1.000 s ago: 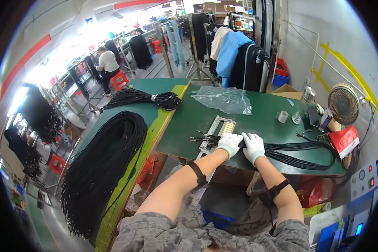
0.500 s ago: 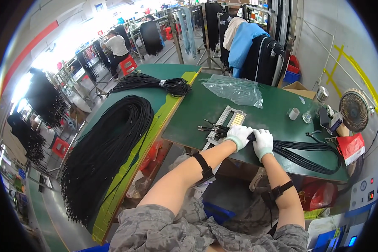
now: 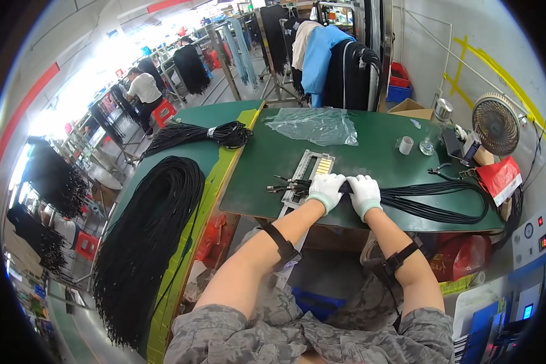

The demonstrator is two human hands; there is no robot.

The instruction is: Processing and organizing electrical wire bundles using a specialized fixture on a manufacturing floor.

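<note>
A bundle of black cables [image 3: 397, 193] lies across the front of the green table, looping round to the right. My left hand [image 3: 326, 191], in a white glove, is closed round the bundle near its connector ends [image 3: 283, 186]. Close beside it, my right hand [image 3: 364, 193], also gloved, is closed round the same bundle. The cable ends fan out left of my left hand, over a flat metal frame [image 3: 305, 162]. A row of pale yellow blocks [image 3: 324, 166] shows on the frame just beyond that hand.
A clear plastic bag [image 3: 317, 126] lies at the back. Pliers [image 3: 438, 172], a white roll [image 3: 406, 145], a glass bottle [image 3: 428, 146], a fan [image 3: 496, 124] and a red packet [image 3: 499, 179] stand or lie right. Left are a large cable bundle [image 3: 151, 236] and a tied one [image 3: 182, 134].
The whole view has shifted, so the table and the things on it appear farther left. Both hands keep their hold on the cable bundle, with little visible movement along it.
</note>
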